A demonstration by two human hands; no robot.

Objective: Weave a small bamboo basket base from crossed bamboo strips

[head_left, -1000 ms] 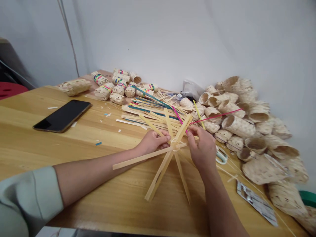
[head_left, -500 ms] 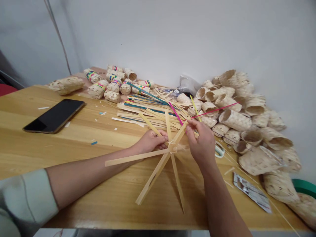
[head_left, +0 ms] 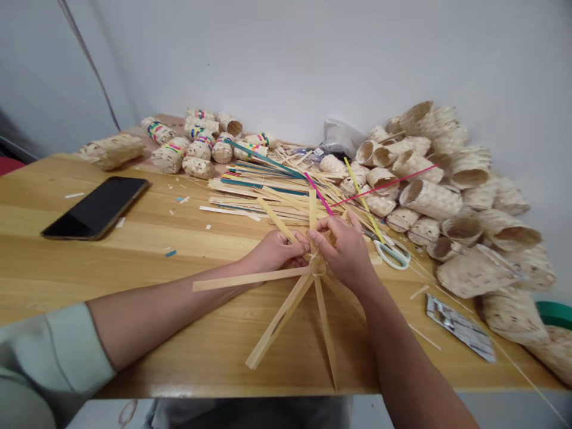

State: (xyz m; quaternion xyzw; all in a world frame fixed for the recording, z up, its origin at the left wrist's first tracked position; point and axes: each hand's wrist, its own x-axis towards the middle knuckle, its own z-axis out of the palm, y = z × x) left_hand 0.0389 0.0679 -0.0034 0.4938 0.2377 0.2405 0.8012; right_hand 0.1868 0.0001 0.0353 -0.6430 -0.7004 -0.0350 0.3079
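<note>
Between my hands, over the table's near middle, is a star-shaped piece of bamboo strips [head_left: 318, 266], its pale strips fanning out from a small woven centre. My left hand [head_left: 281, 249] pinches it at the upper left of that centre, beside a strip pointing away from me. At the upper right, my right hand [head_left: 344, 247] is closed, thumb and forefinger on the base of the upright strip [head_left: 313, 208]. Other strips spread left and toward me, past my left forearm and over the wood. My fingers partly cover the woven centre.
Loose bamboo strips [head_left: 263, 193], some coloured, lie behind my hands. Scissors [head_left: 393, 255] rest right of my right hand. Woven bamboo tubes [head_left: 431, 198] are heaped on the right, banded ones [head_left: 168, 155] back left. A phone [head_left: 96, 207] and a silver packet [head_left: 460, 328] lie on the table.
My right hand has moved left and inward, from the outer part of an upper-right strip to the upright strip near the centre. My left hand keeps its hold; the view has shifted slightly.
</note>
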